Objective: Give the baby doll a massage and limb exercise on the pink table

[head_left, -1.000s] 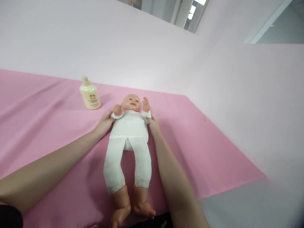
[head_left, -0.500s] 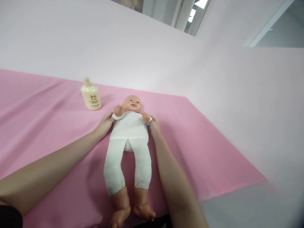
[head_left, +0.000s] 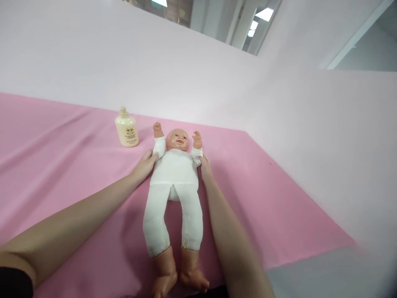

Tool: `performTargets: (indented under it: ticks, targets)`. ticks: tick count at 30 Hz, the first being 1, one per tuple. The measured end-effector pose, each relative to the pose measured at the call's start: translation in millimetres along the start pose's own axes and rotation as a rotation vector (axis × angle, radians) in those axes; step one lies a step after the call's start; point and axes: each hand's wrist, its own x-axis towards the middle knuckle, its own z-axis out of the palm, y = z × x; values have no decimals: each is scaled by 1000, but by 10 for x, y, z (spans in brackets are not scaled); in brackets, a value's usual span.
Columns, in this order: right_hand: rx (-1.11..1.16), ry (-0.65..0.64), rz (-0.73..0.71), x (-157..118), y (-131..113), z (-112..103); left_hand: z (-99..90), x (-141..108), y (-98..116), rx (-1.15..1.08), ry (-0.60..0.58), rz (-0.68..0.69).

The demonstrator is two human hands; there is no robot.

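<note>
A baby doll [head_left: 175, 169] with a white cloth body lies on its back, its head away from me and its feet towards me. Both of its arms are raised beside its head. My left hand [head_left: 145, 165] is closed around the upper part of the doll's arm [head_left: 159, 145] on the left side, thumb on the white cloth. On the other side, my right hand [head_left: 206, 168] grips the doll's other arm [head_left: 197, 153] near the shoulder; its fingers are partly hidden.
A pale yellow bottle [head_left: 127, 131] with a printed label stands left of the doll's head. Pink cloth [head_left: 242, 186] covers the table. A white wall [head_left: 93, 54] rises behind it, with a window [head_left: 217, 20] above.
The doll's arms have swung from bent over the shoulders to raised beside its head, with both hands still on them. The view has shifted slightly.
</note>
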Motion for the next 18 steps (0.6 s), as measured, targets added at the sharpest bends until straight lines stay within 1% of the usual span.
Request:
performTargets:
  ticks: [7,11,13,18]
  targets:
    - [-191,79,-8,-61,-40,-44,23,18,-40,18,-29,20]
    - [-334,124,-3,-120,-70,-40,51,17,-9,-2,-41,-2]
    - [-392,144,1,-133,-81,-29,61,16,14,-8,-47,9]
    - [-469,136,17,-135,-111,-27,70,-12,67,-17,-72,43]
